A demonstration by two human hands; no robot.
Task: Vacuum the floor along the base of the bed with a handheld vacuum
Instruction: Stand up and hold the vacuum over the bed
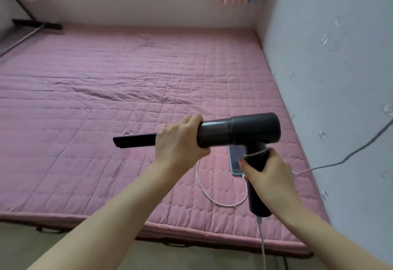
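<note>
A person holds a dark handheld vacuum point(238, 130) above a pink quilted bed point(106, 99) at centre frame: the right hand point(269, 176) wraps the handle, the left hand point(178, 142) grips where the crevice nozzle point(134, 140) (pointing left) joins. A phone point(236, 159) lies beneath.

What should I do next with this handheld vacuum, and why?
Probably lower the handheld vacuum toward the floor. Its crevice nozzle is up over the pink mattress, with your left hand at the nozzle joint and right hand gripping the handle.
</note>
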